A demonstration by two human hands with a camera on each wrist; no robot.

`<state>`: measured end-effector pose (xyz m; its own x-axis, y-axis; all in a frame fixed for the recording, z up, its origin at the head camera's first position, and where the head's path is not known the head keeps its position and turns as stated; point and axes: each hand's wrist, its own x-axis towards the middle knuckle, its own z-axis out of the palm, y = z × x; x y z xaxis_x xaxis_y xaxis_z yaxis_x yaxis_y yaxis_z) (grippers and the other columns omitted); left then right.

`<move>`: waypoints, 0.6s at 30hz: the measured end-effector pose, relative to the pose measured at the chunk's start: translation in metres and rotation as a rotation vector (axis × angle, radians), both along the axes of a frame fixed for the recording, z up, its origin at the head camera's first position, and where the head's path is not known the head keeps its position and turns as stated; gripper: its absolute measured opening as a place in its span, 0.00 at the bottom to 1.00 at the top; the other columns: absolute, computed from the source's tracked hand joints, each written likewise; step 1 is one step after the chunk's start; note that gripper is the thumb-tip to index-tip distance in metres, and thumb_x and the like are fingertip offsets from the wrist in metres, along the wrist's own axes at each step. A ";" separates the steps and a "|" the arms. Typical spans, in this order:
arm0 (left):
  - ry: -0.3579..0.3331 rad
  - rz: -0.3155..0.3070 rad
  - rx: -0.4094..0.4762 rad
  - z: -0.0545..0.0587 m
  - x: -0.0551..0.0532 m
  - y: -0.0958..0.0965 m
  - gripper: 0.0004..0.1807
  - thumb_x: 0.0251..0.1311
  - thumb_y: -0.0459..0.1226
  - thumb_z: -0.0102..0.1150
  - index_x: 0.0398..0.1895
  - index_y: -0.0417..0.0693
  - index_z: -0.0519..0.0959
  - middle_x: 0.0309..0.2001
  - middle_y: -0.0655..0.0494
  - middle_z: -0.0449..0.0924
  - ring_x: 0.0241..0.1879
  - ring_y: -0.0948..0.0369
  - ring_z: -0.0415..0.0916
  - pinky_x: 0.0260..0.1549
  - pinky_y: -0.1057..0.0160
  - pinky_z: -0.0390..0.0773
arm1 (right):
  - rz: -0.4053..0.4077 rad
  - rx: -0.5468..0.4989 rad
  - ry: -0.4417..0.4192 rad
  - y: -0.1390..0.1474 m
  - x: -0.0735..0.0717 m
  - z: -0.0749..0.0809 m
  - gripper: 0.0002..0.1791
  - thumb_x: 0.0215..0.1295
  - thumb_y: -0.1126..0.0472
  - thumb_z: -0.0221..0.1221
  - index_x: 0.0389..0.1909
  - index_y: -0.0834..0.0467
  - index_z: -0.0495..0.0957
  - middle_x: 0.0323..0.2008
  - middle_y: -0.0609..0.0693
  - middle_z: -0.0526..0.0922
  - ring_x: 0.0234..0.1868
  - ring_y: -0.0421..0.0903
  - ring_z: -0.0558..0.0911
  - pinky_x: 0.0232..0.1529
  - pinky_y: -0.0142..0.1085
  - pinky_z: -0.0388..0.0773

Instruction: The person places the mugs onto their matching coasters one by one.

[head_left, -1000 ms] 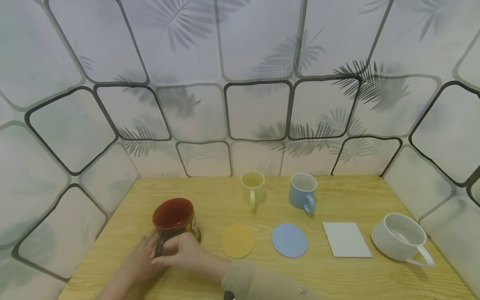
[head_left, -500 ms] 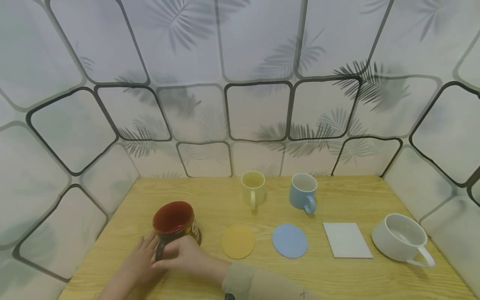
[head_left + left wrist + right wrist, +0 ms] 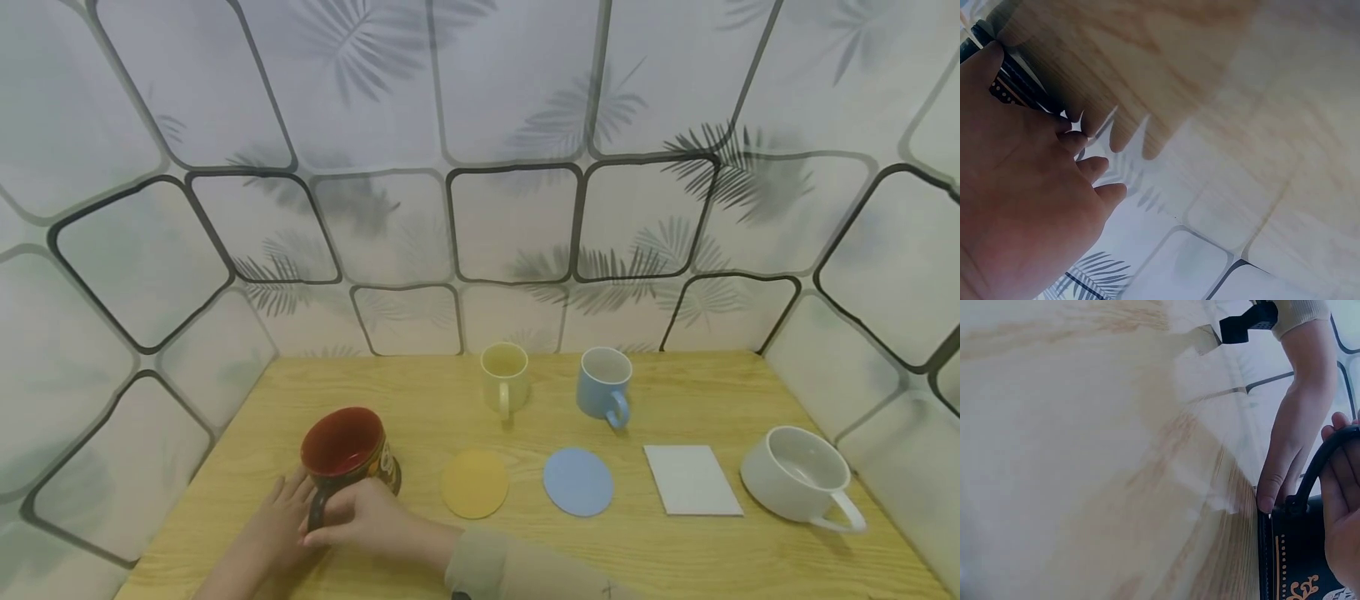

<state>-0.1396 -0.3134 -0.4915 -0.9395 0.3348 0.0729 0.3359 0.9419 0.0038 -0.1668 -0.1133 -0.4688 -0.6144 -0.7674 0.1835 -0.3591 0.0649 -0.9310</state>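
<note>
A dark mug (image 3: 333, 481) with a red inside and painted pattern stands at the table's left, above a dark, wider base (image 3: 1264, 556). My right hand (image 3: 375, 525) grips its handle (image 3: 317, 510) from the right; the right wrist view shows the dark handle arching over that hand's palm (image 3: 1341, 544). Low beside the mug, my left hand (image 3: 277, 529) lies with fingers extended near the tabletop. From the left wrist, its fingers (image 3: 1110, 194) spread over the wood while the thumb (image 3: 988, 62) is at the dark base. The mug hides part of the left hand.
Near the back stand a yellow mug (image 3: 505, 383) and a blue mug (image 3: 602, 387). In front lie a yellow disc (image 3: 476, 483), a blue disc (image 3: 578, 482) and a white square (image 3: 693, 480). A wide white cup (image 3: 783, 483) stands at right. Patterned panels (image 3: 517, 225) enclose the table.
The dark mug has come down slightly, with my right hand still on its handle. My left hand stays by its base, and the other cups and coasters keep their places.
</note>
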 end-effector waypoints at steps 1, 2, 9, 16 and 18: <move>0.000 0.001 0.011 0.001 0.000 0.001 0.33 0.63 0.46 0.67 0.67 0.34 0.78 0.69 0.33 0.76 0.73 0.32 0.69 0.69 0.26 0.70 | 0.004 0.001 -0.004 0.000 0.000 0.000 0.10 0.70 0.60 0.70 0.47 0.61 0.91 0.45 0.53 0.94 0.42 0.17 0.80 0.50 0.16 0.78; -0.002 0.001 0.019 0.001 0.000 0.001 0.33 0.64 0.46 0.67 0.67 0.34 0.78 0.70 0.33 0.76 0.73 0.32 0.69 0.69 0.25 0.69 | 0.009 0.004 -0.011 0.001 0.000 -0.001 0.10 0.70 0.60 0.70 0.47 0.61 0.91 0.45 0.53 0.94 0.43 0.17 0.81 0.51 0.16 0.78; -0.004 -0.003 -0.008 0.000 0.000 0.001 0.31 0.62 0.43 0.67 0.65 0.34 0.79 0.68 0.34 0.77 0.72 0.33 0.70 0.70 0.26 0.68 | 0.024 0.023 0.011 0.001 0.001 -0.004 0.11 0.70 0.59 0.69 0.48 0.60 0.91 0.46 0.50 0.94 0.46 0.18 0.82 0.55 0.16 0.77; -0.012 0.003 -0.019 -0.003 -0.001 0.000 0.30 0.63 0.42 0.67 0.65 0.34 0.78 0.68 0.34 0.77 0.72 0.33 0.70 0.70 0.26 0.68 | -0.017 0.047 0.082 0.002 0.004 -0.004 0.11 0.71 0.56 0.69 0.49 0.56 0.91 0.46 0.46 0.94 0.49 0.18 0.82 0.58 0.16 0.76; -0.017 0.005 -0.023 -0.004 -0.001 -0.001 0.30 0.63 0.42 0.67 0.65 0.34 0.78 0.68 0.34 0.77 0.72 0.33 0.70 0.69 0.26 0.69 | -0.029 0.071 0.125 0.003 0.005 -0.003 0.11 0.71 0.54 0.69 0.49 0.54 0.91 0.46 0.44 0.94 0.49 0.18 0.82 0.57 0.15 0.75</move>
<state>-0.1407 -0.3140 -0.4951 -0.9421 0.3317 0.0488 0.3315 0.9434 -0.0120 -0.1620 -0.1100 -0.4720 -0.6118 -0.7638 0.2056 -0.4693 0.1412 -0.8717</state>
